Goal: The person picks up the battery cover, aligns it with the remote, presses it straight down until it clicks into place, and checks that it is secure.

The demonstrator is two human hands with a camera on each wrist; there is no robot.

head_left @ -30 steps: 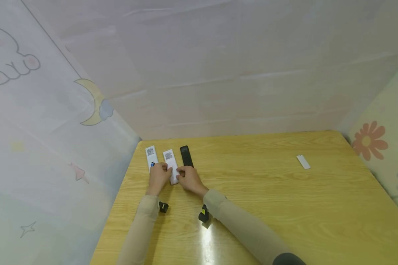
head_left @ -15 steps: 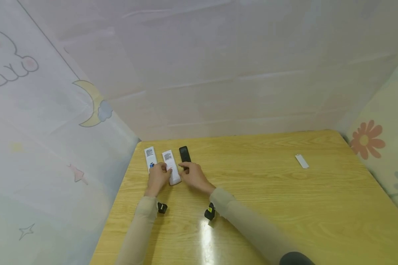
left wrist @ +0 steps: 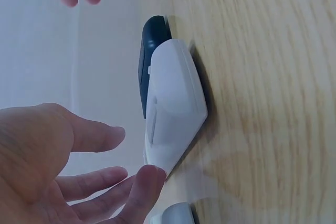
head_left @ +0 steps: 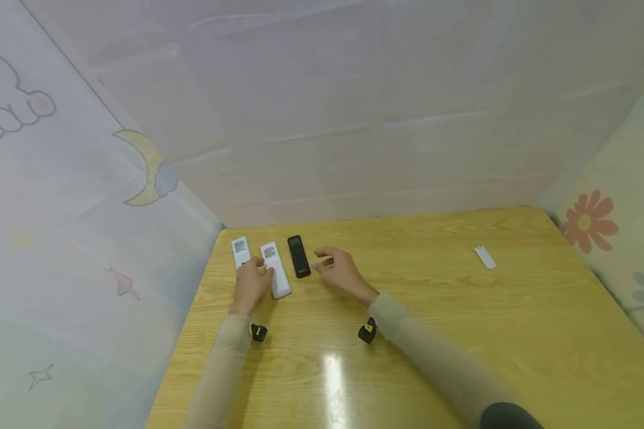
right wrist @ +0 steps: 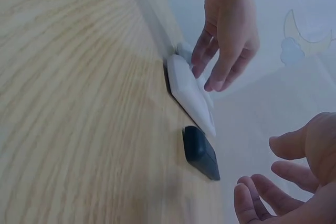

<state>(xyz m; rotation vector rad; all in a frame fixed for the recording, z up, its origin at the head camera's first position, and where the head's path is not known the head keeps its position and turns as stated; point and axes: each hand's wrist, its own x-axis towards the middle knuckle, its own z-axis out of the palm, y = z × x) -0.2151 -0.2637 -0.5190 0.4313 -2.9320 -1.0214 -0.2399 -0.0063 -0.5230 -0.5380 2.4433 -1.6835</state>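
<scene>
On the far left, a pale wall (head_left: 75, 286) bears a printed moon (head_left: 149, 170). By it, on the wooden table (head_left: 434, 310), lies a white remote with a printed label (head_left: 240, 249), its near end hidden by the left hand (head_left: 249, 286). That hand's fingers are loosely bent and grip nothing; whether a fingertip touches a remote I cannot tell. Its place is about the same as a second ago.

Next comes the middle white remote (head_left: 280, 281), flat on the table, a printed code at its far end. Just right of it lies the black remote (head_left: 299, 257), now seen whole; the right hand covered its near end before.

The right hand (head_left: 344, 271) has moved rightward, away from the middle white remote, and is released, thumb and fingers apart. Well to the right, a small white strip (head_left: 485, 257) lies on the table.
</scene>
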